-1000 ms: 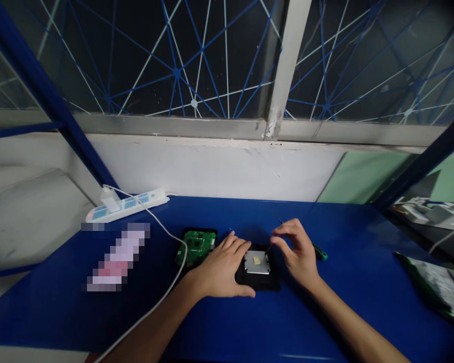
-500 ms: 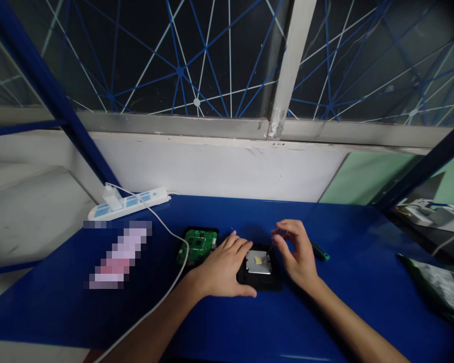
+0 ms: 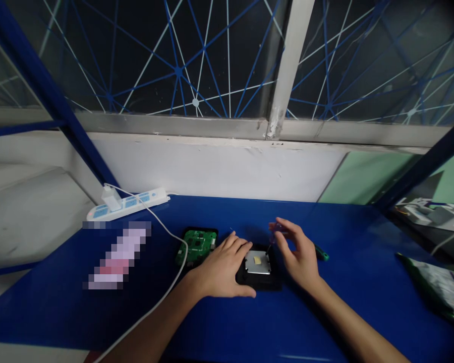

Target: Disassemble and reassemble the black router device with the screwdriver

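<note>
My left hand (image 3: 221, 269) lies over the left side of a black plastic case (image 3: 263, 283), its fingers stretched toward the far edge and the thumb along the near edge. Inside the case is a silver metal plate (image 3: 252, 267) bearing a small yellowish square (image 3: 257, 260). Between the thumb and fingers of my right hand (image 3: 297, 252) is a small screwdriver with a see-through purple handle (image 3: 275, 233). Its thin shaft slants down to the plate's far right corner; whether the tip sits in a screw I cannot tell.
Left of the case lies a green circuit board (image 3: 199, 244) in a black shell. A dark green-handled tool (image 3: 321, 253) rests beyond my right hand. A white power strip (image 3: 151, 196) with a cable (image 3: 162, 222), a blurred-out pink item (image 3: 117, 257) and a shiny packet (image 3: 435, 287) are around.
The fingers of my right hand have shifted slightly around the screwdriver, and more of its purple handle shows. My left hand and the case stay as they were.
</note>
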`<state>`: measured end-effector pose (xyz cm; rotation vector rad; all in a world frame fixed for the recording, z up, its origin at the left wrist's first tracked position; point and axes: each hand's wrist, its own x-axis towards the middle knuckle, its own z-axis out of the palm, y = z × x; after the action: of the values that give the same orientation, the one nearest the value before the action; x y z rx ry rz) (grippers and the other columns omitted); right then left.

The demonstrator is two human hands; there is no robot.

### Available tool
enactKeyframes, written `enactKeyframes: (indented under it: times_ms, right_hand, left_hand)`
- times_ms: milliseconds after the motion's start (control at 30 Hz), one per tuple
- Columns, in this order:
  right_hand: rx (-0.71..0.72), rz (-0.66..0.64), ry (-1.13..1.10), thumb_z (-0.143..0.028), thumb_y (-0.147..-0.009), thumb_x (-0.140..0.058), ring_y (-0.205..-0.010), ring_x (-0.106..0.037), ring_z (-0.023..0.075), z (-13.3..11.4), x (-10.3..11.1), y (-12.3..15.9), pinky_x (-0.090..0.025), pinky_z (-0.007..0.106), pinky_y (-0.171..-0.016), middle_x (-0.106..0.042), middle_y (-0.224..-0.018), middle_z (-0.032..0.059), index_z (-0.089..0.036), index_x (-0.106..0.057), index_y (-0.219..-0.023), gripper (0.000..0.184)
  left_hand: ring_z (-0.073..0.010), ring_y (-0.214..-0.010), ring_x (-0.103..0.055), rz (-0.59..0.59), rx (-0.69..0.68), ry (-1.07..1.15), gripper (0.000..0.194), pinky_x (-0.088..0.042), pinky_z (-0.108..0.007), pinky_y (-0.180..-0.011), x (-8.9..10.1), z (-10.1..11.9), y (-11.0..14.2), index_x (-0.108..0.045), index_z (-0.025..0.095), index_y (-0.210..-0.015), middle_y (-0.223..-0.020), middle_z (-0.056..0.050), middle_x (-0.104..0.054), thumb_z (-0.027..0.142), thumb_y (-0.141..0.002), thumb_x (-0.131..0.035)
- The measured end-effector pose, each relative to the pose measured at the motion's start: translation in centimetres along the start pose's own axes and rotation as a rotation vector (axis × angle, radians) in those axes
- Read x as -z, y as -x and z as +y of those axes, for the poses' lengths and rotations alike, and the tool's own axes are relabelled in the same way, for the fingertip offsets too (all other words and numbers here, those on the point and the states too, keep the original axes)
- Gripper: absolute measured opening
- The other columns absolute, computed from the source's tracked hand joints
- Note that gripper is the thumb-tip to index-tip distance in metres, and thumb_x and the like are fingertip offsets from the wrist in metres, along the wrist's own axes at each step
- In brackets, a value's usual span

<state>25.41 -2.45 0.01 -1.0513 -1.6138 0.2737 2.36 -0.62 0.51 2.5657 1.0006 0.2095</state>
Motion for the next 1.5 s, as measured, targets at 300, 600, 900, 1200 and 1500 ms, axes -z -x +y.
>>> enactKeyframes:
  times_ms: [300, 600, 900, 1200, 1500]
  right_hand:
    - [0.129, 0.056, 0.009, -0.02, -0.09, -0.071, -0.086, -0.064, 0.02, 0.21, 0.15, -0.09, -0.056, 0.037, -0.072, -0.061, -0.095, 0.0036, -0.025, -0.059, -0.104, 0.019]
    - [0.031, -0.017, -0.021, -0.016, -0.101, -0.049, -0.103, -0.069, 0.02, -0.01, 0.16, 0.08, -0.058, 0.038, -0.082, -0.066, -0.122, 0.0079, -0.028, -0.059, -0.122, 0.025]
    - [0.114, 0.067, 0.041, -0.016, -0.095, -0.062, -0.087, -0.066, 0.019, -0.19, 0.3, -0.28, -0.057, 0.036, -0.074, -0.064, -0.099, 0.0044, -0.026, -0.062, -0.11, 0.018]
    - [0.062, -0.001, -0.012, -0.02, -0.099, -0.054, -0.099, -0.067, 0.0224, -0.18, 0.15, 0.07, -0.058, 0.04, -0.078, -0.06, -0.116, 0.0092, -0.027, -0.058, -0.119, 0.021]
    - [0.136, 0.039, 0.084, -0.018, -0.092, -0.067, -0.084, -0.063, 0.0197, -0.16, 0.22, -0.35, -0.057, 0.037, -0.07, -0.058, -0.1, 0.0047, -0.027, -0.061, -0.112, 0.022]
  left_hand:
    - [-0.0448, -0.151, -0.021, -0.005, 0.013, 0.013, 0.108, -0.027, -0.059, -0.122, -0.09, -0.03, 0.0, -0.037, 0.02, -0.152, -0.154, -0.014, -0.043, 0.071, -0.067, -0.079]
    - [-0.0448, -0.151, -0.021, -0.026, 0.024, -0.016, 0.106, -0.029, -0.06, -0.12, 0.17, 0.19, 0.06, -0.038, 0.023, -0.152, -0.154, -0.012, -0.043, 0.069, -0.067, -0.081]
    - [-0.0457, -0.151, -0.021, -0.003, 0.005, 0.003, 0.098, -0.029, -0.062, -0.119, 0.0, 0.05, 0.16, -0.043, 0.028, -0.148, -0.152, -0.012, -0.045, 0.069, -0.068, -0.08]
    - [-0.0457, -0.15, -0.022, -0.004, -0.002, -0.007, 0.098, -0.027, -0.06, -0.121, 0.18, 0.16, 0.14, -0.045, 0.025, -0.148, -0.152, -0.013, -0.045, 0.066, -0.067, -0.083]
    - [-0.0461, -0.15, -0.022, 0.014, -0.02, 0.015, 0.096, -0.027, -0.062, -0.12, -0.11, -0.1, 0.17, -0.045, 0.027, -0.147, -0.151, -0.013, -0.045, 0.072, -0.069, -0.077]
